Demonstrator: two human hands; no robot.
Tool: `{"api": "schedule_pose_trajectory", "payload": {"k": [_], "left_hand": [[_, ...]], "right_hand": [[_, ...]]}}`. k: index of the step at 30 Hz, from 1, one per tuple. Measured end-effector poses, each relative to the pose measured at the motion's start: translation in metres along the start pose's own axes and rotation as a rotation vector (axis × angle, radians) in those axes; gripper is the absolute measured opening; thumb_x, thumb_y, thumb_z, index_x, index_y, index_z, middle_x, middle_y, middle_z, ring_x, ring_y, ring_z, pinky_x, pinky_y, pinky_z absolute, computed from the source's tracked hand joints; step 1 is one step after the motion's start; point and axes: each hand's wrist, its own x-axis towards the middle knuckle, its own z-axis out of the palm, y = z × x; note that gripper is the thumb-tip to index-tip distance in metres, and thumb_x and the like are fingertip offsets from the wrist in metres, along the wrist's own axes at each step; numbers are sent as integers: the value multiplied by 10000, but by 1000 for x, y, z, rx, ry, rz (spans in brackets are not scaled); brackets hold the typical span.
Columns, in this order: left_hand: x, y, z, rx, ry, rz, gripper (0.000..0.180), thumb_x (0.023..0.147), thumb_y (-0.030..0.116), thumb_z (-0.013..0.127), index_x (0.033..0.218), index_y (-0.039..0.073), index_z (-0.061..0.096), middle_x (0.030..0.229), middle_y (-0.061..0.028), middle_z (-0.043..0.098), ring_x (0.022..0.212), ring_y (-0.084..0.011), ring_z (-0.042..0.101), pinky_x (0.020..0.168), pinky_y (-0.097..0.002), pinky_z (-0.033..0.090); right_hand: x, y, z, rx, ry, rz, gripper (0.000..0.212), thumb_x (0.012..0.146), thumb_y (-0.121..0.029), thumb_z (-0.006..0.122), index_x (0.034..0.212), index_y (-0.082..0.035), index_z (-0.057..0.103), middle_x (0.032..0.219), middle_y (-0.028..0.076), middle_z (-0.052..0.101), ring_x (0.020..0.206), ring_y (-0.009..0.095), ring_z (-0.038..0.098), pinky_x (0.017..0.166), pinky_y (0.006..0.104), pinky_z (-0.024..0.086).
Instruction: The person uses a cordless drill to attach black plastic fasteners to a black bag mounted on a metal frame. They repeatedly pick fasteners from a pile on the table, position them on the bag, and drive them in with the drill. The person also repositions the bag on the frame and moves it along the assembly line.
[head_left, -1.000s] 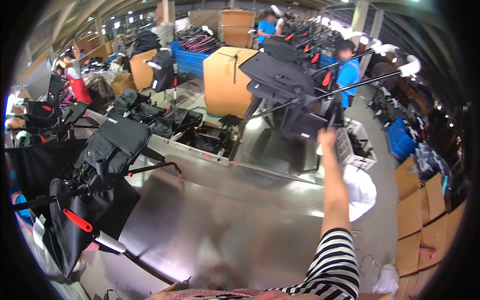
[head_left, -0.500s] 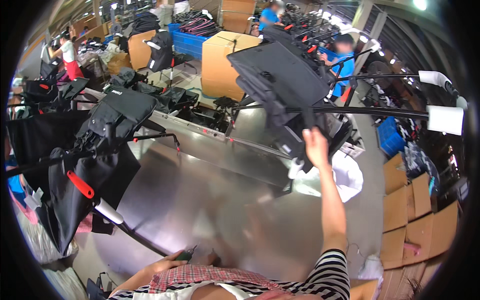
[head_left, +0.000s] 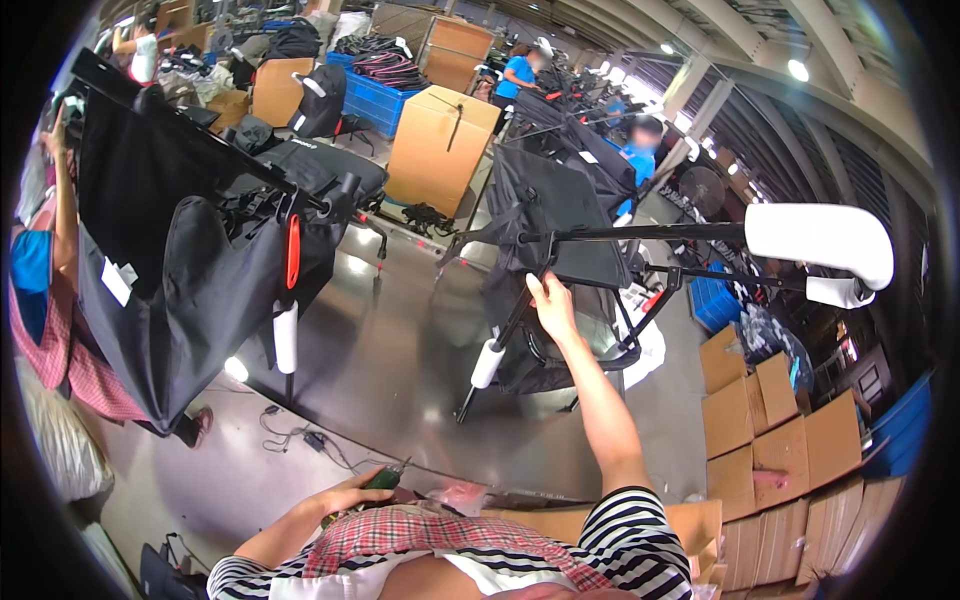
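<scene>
In front of me on the shiny metal table (head_left: 390, 380) stands a black fabric stroller (head_left: 560, 200), its dark tubes partly wrapped in white sleeves. My right hand (head_left: 553, 308), arm stretched out, has its fingers closed round the stroller's black frame tube below the seat. Close to my waist, my left hand (head_left: 350, 495) is wrapped round a green electric screwdriver (head_left: 385, 479) with a thin metal bit pointing up and away from me. To the left, a second black stroller (head_left: 190, 290) with a red strap or lever and a white-wrapped leg hangs over the table's edge.
A co-worker in a checked apron (head_left: 90, 360) stands at the left behind the second stroller. Cardboard sheets (head_left: 760, 430) are stacked at the right. A big carton (head_left: 435, 150) and a blue crate (head_left: 380, 95) stand behind the table. Cables (head_left: 300, 432) lie on the floor.
The stroller at my right hand has been turned and now stands lower, legs toward the table. The left stroller has swung and shifted right. My view has turned somewhat. The left hand keeps the screwdriver.
</scene>
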Motion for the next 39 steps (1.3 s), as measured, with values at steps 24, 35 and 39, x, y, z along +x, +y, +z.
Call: {"api": "schedule_pose_trajectory", "payload": {"k": [24, 35, 39], "left_hand": [[65, 28, 73, 386, -189, -59, 876, 910, 294, 714, 1608, 141, 206, 1360, -103, 536, 1161, -199, 540, 992, -304, 419], [83, 48, 171, -32, -169, -317, 883, 870, 111, 722, 1601, 218, 238, 1028, -91, 607, 811, -172, 613, 673, -294, 507], [90, 35, 199, -7, -177, -326, 879, 868, 112, 733, 1601, 181, 253, 1178, -58, 583, 913, -137, 582, 788, -268, 476]], "right_hand": [[-326, -20, -54, -475, 346, -288, 431, 860, -481, 667, 1087, -115, 682, 1025, 71, 640, 1001, 264, 620, 896, 400, 445], [-585, 199, -228, -419, 587, 816, 125, 859, -163, 701, 916, -54, 725, 942, 149, 707, 901, 351, 678, 811, 427, 547], [-585, 209, -227, -468, 453, 820, 148, 827, -217, 739, 855, -74, 714, 920, 131, 676, 961, 331, 649, 855, 421, 517]]}}
